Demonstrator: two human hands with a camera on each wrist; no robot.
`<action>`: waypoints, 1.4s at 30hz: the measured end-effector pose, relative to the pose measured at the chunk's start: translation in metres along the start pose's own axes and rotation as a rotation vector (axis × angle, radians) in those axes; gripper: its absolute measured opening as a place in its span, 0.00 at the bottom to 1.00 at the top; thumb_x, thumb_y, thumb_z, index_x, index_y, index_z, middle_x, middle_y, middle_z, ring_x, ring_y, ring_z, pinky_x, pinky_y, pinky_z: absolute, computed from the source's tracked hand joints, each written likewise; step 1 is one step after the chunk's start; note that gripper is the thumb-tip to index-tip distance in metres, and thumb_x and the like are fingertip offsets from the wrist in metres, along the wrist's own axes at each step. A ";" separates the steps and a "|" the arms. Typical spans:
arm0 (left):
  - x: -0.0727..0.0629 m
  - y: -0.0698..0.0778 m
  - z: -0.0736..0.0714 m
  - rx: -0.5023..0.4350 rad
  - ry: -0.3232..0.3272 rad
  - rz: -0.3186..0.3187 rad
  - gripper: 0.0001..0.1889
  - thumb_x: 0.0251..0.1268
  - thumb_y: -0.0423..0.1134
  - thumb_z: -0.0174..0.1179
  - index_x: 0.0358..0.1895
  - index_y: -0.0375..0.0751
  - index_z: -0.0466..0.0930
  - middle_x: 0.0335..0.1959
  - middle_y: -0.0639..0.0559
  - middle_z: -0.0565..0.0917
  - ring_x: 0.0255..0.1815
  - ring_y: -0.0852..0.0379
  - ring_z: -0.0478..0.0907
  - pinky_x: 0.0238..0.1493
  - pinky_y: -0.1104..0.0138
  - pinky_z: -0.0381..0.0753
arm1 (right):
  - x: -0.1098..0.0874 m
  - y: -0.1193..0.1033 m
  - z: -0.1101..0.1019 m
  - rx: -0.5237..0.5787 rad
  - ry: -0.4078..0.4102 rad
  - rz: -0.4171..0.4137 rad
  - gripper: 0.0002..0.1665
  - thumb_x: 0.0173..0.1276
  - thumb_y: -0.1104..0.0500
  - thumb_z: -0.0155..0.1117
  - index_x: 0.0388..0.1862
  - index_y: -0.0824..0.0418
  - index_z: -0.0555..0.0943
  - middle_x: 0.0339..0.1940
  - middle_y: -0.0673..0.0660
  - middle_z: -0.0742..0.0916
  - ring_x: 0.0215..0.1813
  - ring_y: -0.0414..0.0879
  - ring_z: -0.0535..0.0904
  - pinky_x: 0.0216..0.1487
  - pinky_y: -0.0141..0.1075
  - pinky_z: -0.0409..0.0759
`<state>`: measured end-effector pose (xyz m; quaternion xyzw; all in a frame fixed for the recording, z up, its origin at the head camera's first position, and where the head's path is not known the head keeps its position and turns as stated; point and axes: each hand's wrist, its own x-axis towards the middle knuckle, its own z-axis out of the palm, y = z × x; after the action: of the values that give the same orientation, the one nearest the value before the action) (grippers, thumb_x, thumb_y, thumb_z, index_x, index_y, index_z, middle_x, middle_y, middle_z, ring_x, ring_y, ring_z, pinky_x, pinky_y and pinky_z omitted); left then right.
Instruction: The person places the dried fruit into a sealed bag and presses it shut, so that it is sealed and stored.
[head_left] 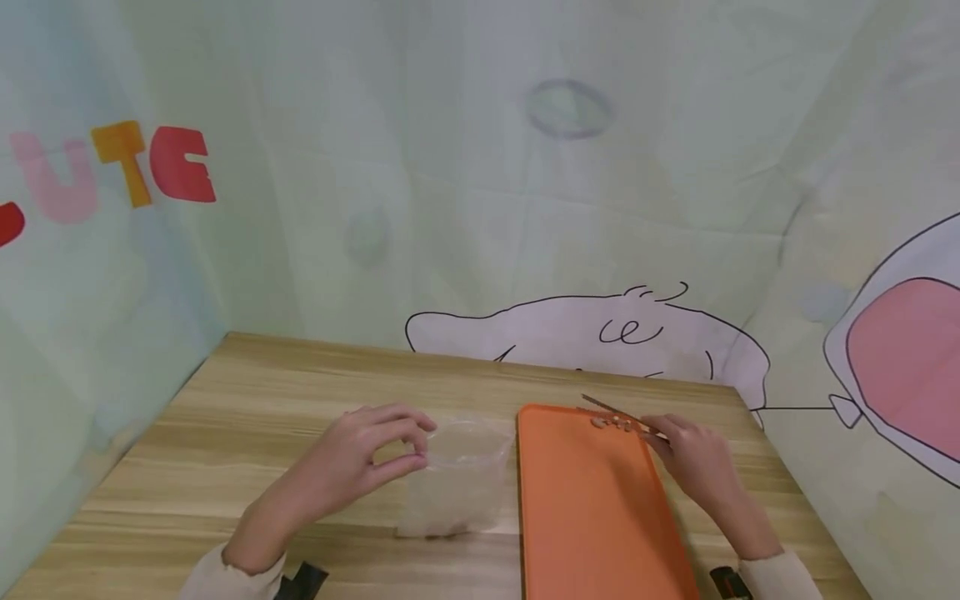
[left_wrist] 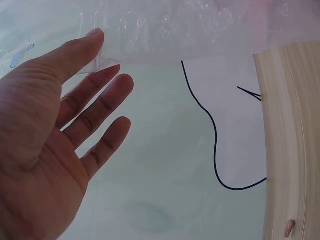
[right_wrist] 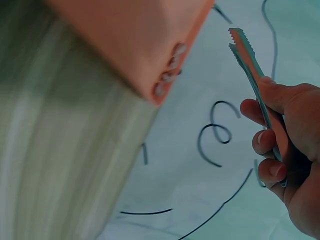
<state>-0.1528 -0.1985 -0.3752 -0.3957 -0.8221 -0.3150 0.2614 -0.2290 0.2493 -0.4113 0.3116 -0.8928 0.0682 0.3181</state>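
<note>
A clear plastic bag [head_left: 461, 487] hangs from my left hand [head_left: 356, 454], pinched at its upper edge between thumb and index finger. In the left wrist view the other fingers spread apart below the bag's edge. My right hand [head_left: 693, 458] grips metal tongs [right_wrist: 252, 72] with serrated tips, their arms slightly apart and nothing between them. The tongs extend leftward over the far end of an orange tray [head_left: 592, 517]. Several small reddish-brown pieces [right_wrist: 173, 62] lie in a row along that end, close by the tongs.
The wooden table [head_left: 300, 392] reaches back to a printed curtain [head_left: 322, 167], which also runs along both sides. One small reddish piece [left_wrist: 290, 228] lies on the wood in the left wrist view.
</note>
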 end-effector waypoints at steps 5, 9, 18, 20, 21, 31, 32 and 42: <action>0.000 0.002 -0.001 0.044 -0.017 -0.035 0.08 0.61 0.39 0.71 0.34 0.56 0.79 0.46 0.59 0.86 0.35 0.67 0.81 0.37 0.62 0.74 | -0.018 0.013 0.011 -0.071 -0.088 0.060 0.13 0.52 0.63 0.79 0.38 0.61 0.87 0.28 0.53 0.86 0.18 0.44 0.77 0.14 0.33 0.64; -0.001 0.003 -0.002 0.039 -0.027 -0.048 0.10 0.59 0.38 0.72 0.33 0.56 0.79 0.46 0.60 0.86 0.32 0.70 0.79 0.36 0.62 0.73 | -0.026 0.018 0.017 -0.108 -0.097 0.032 0.12 0.51 0.62 0.79 0.35 0.60 0.87 0.27 0.53 0.86 0.16 0.43 0.75 0.12 0.32 0.58; -0.001 0.001 -0.001 0.051 -0.026 -0.040 0.08 0.61 0.40 0.71 0.33 0.56 0.79 0.46 0.59 0.86 0.33 0.67 0.81 0.37 0.61 0.73 | -0.015 0.006 0.005 -0.054 -0.063 0.036 0.11 0.55 0.62 0.77 0.39 0.61 0.87 0.29 0.53 0.88 0.14 0.39 0.71 0.12 0.30 0.58; -0.001 0.000 -0.001 0.055 -0.026 -0.040 0.08 0.61 0.40 0.71 0.33 0.56 0.80 0.46 0.60 0.86 0.34 0.67 0.81 0.37 0.60 0.72 | -0.005 -0.002 -0.005 -0.020 -0.028 0.028 0.09 0.67 0.55 0.70 0.41 0.60 0.87 0.28 0.52 0.87 0.15 0.35 0.66 0.13 0.29 0.57; -0.001 0.000 -0.002 0.058 -0.025 -0.040 0.08 0.61 0.41 0.71 0.33 0.56 0.80 0.46 0.60 0.86 0.34 0.66 0.81 0.37 0.59 0.72 | 0.001 -0.006 -0.010 -0.004 -0.002 0.012 0.13 0.71 0.51 0.65 0.41 0.59 0.88 0.28 0.52 0.88 0.15 0.33 0.64 0.13 0.29 0.57; -0.001 0.000 -0.002 0.056 -0.022 -0.035 0.07 0.62 0.40 0.70 0.33 0.56 0.80 0.46 0.60 0.85 0.36 0.66 0.81 0.38 0.58 0.75 | 0.054 -0.068 -0.053 0.230 0.235 -0.284 0.21 0.78 0.45 0.55 0.40 0.57 0.89 0.33 0.50 0.90 0.25 0.38 0.83 0.21 0.27 0.75; -0.001 0.000 -0.002 0.057 -0.021 -0.032 0.07 0.61 0.40 0.70 0.33 0.56 0.80 0.46 0.59 0.86 0.36 0.66 0.81 0.38 0.58 0.75 | 0.057 -0.074 -0.055 0.247 0.245 -0.317 0.20 0.78 0.46 0.56 0.39 0.57 0.89 0.33 0.50 0.90 0.25 0.39 0.84 0.21 0.27 0.76; 0.000 0.004 -0.004 0.060 -0.025 -0.042 0.11 0.56 0.36 0.73 0.33 0.56 0.80 0.46 0.60 0.86 0.33 0.71 0.78 0.39 0.53 0.75 | 0.059 -0.089 -0.056 0.330 0.183 -0.388 0.17 0.78 0.50 0.57 0.43 0.60 0.87 0.33 0.51 0.89 0.22 0.35 0.79 0.21 0.22 0.71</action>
<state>-0.1486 -0.1990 -0.3711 -0.3743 -0.8425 -0.2907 0.2562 -0.1818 0.1657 -0.3376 0.5172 -0.7607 0.1786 0.3493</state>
